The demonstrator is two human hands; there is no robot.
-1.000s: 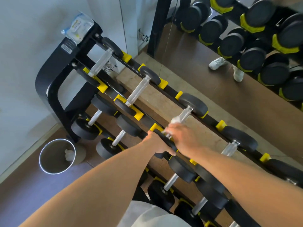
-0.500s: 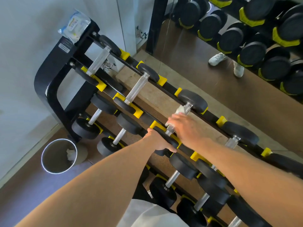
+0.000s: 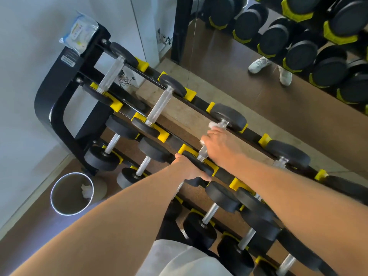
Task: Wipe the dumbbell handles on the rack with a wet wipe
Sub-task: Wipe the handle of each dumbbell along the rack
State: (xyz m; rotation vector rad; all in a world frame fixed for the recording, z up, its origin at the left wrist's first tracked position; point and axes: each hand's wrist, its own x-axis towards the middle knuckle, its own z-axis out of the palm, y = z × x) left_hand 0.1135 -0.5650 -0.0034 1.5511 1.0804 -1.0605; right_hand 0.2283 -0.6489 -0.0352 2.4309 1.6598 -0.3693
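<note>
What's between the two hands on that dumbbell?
In the head view, a short bare stretch of metal handle shows between the left hand and the right hand.

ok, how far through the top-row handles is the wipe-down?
Done: can't be confirmed; one crumpled white wipe lies in the round metal bin.
In hand: right hand rubs a white wet wipe along the third chrome handle; left hand steadies its near black end.
Left: likely the fourth handle onward and lower rows.
</note>
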